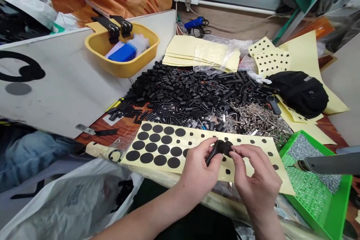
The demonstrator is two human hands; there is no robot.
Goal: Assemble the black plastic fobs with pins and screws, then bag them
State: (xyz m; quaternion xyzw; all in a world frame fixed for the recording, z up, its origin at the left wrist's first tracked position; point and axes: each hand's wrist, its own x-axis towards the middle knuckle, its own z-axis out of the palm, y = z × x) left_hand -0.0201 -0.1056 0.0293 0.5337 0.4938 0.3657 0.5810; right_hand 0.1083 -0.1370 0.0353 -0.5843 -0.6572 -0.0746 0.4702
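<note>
A dark plastic part with a rounded end is gripped in my left hand, between thumb and fingers. My right hand pinches at a small black round piece against that part's end; whether this is a sticker or a cap I cannot tell. Both hands are over a pale yellow sheet. Rows of round black stickers cover its left side, while smaller dark spots dot the right side. Behind the sheet lies a large heap of black plastic parts.
A green tray with small metal pieces stands at right, a grey power screwdriver over it. Silver metal parts are heaped beyond the sheet. A yellow bin hangs on the white partition at left. A black cap lies back right.
</note>
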